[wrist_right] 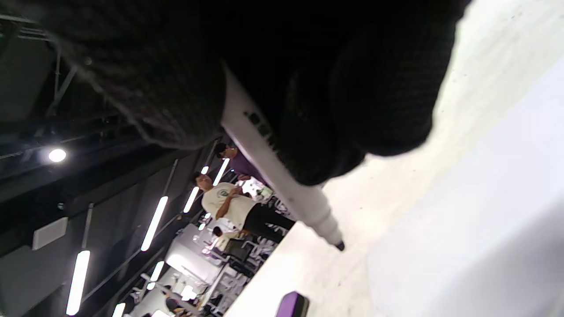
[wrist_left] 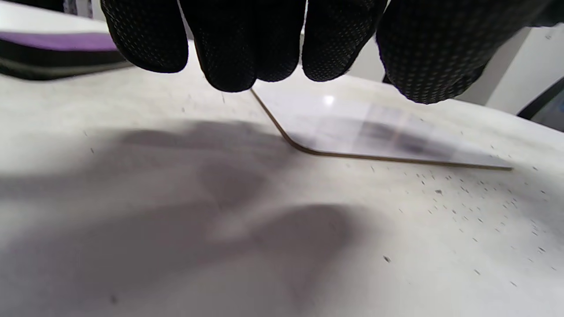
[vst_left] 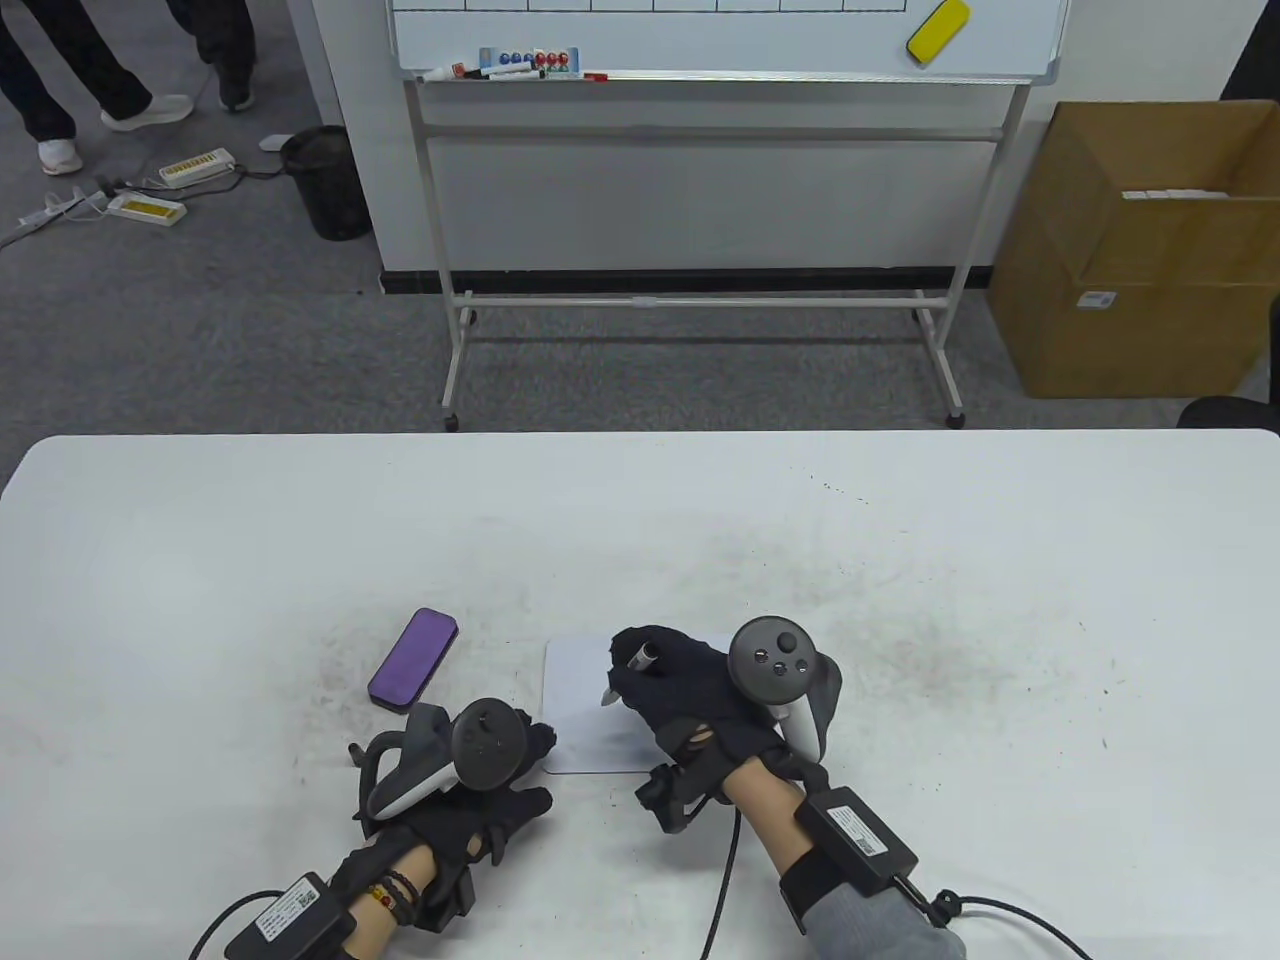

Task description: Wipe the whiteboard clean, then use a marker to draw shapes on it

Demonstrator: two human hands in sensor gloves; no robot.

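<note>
A small whiteboard [vst_left: 585, 715] lies flat on the white table [vst_left: 250, 560], near the front middle; its surface looks blank. My right hand [vst_left: 640, 672] grips an uncapped marker [vst_left: 632, 668] over the board's middle, tip pointing down-left. In the right wrist view the marker [wrist_right: 282, 176] has its dark tip just off the whiteboard [wrist_right: 484, 211]; contact cannot be told. My left hand [vst_left: 525, 765] rests at the board's near left corner, holding nothing. Its fingers [wrist_left: 238, 48] hang over the whiteboard [wrist_left: 352, 132] edge. A purple eraser [vst_left: 413, 672] lies left of the board.
Beyond the table stands a large wheeled whiteboard [vst_left: 720, 40] with a yellow eraser [vst_left: 937, 32] stuck on it. A cardboard box [vst_left: 1130, 250] sits at right, a black bin [vst_left: 325, 180] and people's legs at back left. The eraser [wrist_left: 57, 50] shows in the left wrist view.
</note>
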